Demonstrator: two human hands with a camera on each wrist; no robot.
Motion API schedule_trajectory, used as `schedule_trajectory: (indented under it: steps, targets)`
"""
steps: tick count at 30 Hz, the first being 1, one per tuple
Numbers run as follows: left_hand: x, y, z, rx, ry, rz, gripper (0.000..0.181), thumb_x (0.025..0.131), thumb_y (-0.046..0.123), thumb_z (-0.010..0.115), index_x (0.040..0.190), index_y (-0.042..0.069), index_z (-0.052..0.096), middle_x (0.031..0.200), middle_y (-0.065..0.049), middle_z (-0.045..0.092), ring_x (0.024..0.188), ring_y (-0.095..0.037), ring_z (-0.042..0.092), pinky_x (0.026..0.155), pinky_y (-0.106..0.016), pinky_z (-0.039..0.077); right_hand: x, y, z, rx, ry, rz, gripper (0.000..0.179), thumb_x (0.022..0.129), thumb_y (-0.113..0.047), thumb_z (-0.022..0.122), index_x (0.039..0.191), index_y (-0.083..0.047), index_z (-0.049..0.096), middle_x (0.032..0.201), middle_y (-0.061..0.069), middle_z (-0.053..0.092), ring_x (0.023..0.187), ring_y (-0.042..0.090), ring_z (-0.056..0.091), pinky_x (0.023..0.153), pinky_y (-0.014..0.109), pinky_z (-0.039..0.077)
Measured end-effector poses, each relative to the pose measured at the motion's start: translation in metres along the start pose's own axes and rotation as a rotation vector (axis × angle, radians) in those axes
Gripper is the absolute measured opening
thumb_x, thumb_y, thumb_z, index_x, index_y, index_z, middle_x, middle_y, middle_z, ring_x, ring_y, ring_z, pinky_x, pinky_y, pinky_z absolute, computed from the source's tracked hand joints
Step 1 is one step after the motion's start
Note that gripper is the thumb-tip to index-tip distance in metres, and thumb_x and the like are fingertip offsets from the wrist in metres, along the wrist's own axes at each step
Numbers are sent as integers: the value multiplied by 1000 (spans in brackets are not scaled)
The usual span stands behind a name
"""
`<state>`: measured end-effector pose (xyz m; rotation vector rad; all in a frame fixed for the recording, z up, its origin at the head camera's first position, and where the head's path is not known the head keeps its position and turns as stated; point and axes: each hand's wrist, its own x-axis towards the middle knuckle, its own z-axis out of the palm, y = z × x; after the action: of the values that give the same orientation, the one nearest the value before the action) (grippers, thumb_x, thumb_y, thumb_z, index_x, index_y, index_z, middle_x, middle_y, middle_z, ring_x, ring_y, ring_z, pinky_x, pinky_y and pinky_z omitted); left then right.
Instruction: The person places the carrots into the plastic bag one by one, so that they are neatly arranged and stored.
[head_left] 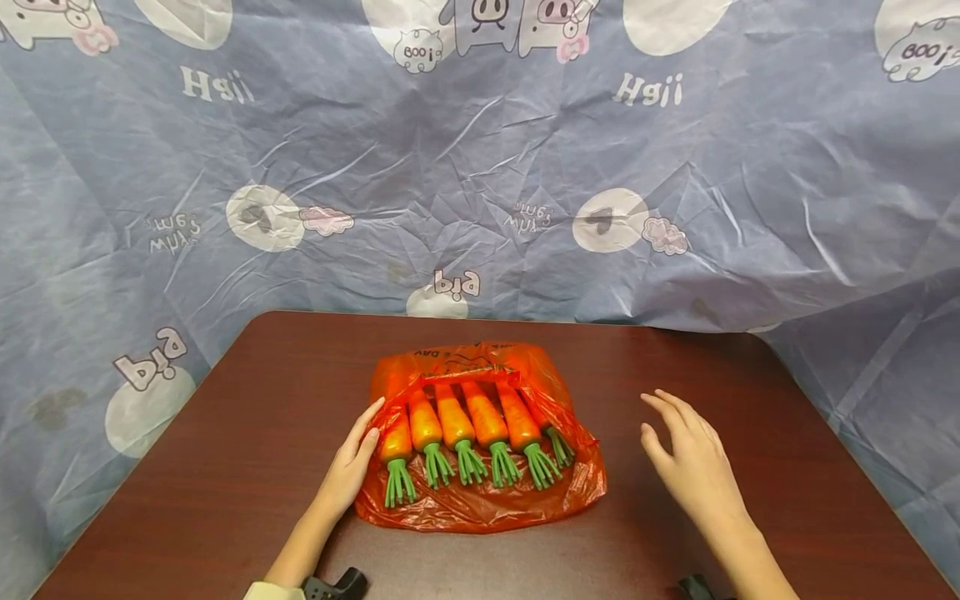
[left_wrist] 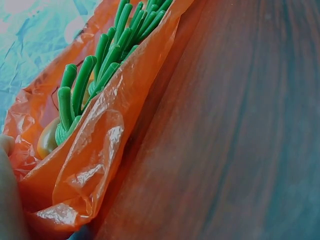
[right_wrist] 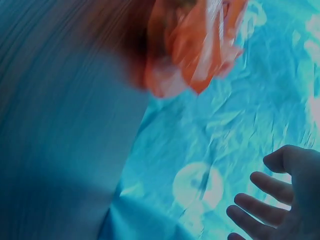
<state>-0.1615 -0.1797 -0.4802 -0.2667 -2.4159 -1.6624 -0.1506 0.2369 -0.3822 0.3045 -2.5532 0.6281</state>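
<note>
An orange-red plastic bag (head_left: 480,508) lies on the table with its mouth toward me. Several carrots (head_left: 452,417), glossy and toy-like, sit side by side in it, their green tops (head_left: 504,465) facing the near edge; their far ends are covered by the bag. My left hand (head_left: 352,457) touches the bag's left side with fingers extended, thumb beside the leftmost carrot. The left wrist view has only part of that hand at its left edge, against the crumpled plastic (left_wrist: 90,170). To the right of the bag, my right hand (head_left: 693,462) is held apart from it, fingers spread and loosely bent.
The dark brown wooden table (head_left: 247,467) has rounded far corners. Behind it hangs a wrinkled blue-grey cloth (head_left: 465,167) printed with cartoon figures and words, which also drops down along both sides. Black straps (head_left: 336,585) sit around the wrists.
</note>
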Motion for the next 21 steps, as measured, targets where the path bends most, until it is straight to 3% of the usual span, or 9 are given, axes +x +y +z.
schedule_trajectory:
  steps: [2, 6, 9, 15, 21]
  targets:
    - [0, 0, 0, -2, 1, -3, 44, 99, 23, 37, 142, 19, 31, 147, 2, 31, 128, 4, 26, 101, -9, 21, -1, 9, -3, -3, -8, 28, 35, 88, -15, 53, 121, -6, 53, 127, 19, 48, 115, 41, 42, 95, 55, 28]
    - [0, 1, 0, 11, -1, -15, 44, 99, 24, 36, 142, 22, 31, 146, 3, 31, 131, -6, 28, 108, -33, 25, -1, 29, -7, -27, -56, 81, 43, 92, -28, 51, 128, -6, 47, 133, 22, 41, 119, 45, 36, 102, 58, 19]
    - [0, 1, -1, 9, -2, -20, 44, 99, 24, 36, 142, 24, 31, 147, 2, 31, 132, -12, 28, 107, -47, 23, -1, 41, -9, -64, -131, 120, 56, 91, -41, 48, 138, -12, 37, 141, 22, 33, 125, 47, 29, 107, 60, 5]
    - [0, -1, -1, 8, -6, -21, 43, 99, 24, 36, 142, 24, 30, 147, 1, 31, 133, -18, 27, 107, -51, 22, -4, 57, -9, -175, -301, 174, 73, 86, -60, 44, 146, -30, 16, 151, 20, 11, 131, 55, 6, 90, 72, -21]
    - [2, -1, -1, 4, 3, -18, 43, 99, 25, 37, 142, 24, 31, 147, -2, 32, 133, -27, 28, 107, -53, 23, -1, 61, -5, -221, -386, 194, 78, 82, -68, 41, 146, -34, 11, 151, 21, 2, 128, 58, -1, 81, 75, -23]
